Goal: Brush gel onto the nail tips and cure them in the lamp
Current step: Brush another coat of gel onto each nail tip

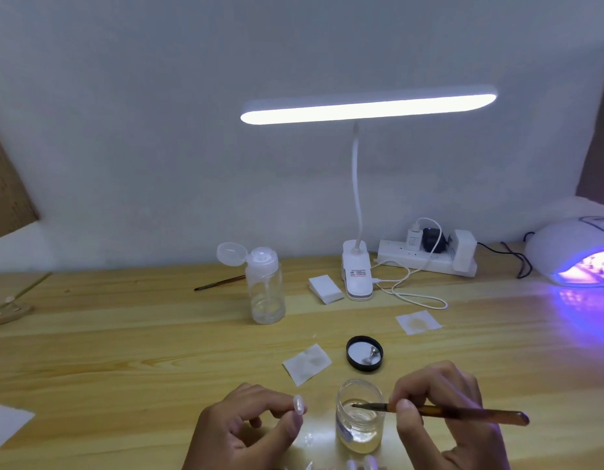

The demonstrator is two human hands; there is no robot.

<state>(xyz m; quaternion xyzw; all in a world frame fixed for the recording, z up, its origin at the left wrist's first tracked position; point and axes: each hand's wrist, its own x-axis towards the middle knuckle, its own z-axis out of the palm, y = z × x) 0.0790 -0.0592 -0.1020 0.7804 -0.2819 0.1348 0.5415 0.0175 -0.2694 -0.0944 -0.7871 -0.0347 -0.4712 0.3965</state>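
So the left hand (246, 425) is pinching one clear nail tip (298, 404) between thumb and forefinger. It's held up just left of the gel jar (360, 432), I'd guess so it's right there once the brush is loaded. The right hand (443, 412) grips the brush (463, 413) like a pen, with the bristle end dipped over the rim into the open jar, which looks to me like picking up gel.

The jar sits on the bench (124, 351) between both hands, so the trip from dip to tip is short. Its black lid (348, 351) lies upturned just beyond it with something small and shiny inside, can't tell what. A few more clear tips (361, 464) peek in at the near edge, pretty blurry.

Two wipes flank the lid, one on its left (306, 363) and one further off to the right (418, 321), probably for cleaning bristles.

Farther back there's a pump bottle (266, 290) with its cap flipped open. A spare brush (219, 283) lies behind it. The clip desk lamp (368, 105) has its light bar over the work spot.

The cure lamp (575, 256) sits far right, glowing purple, well apart from the hands. So nothing's cured yet for this tip and it has to travel over there once it's coated.
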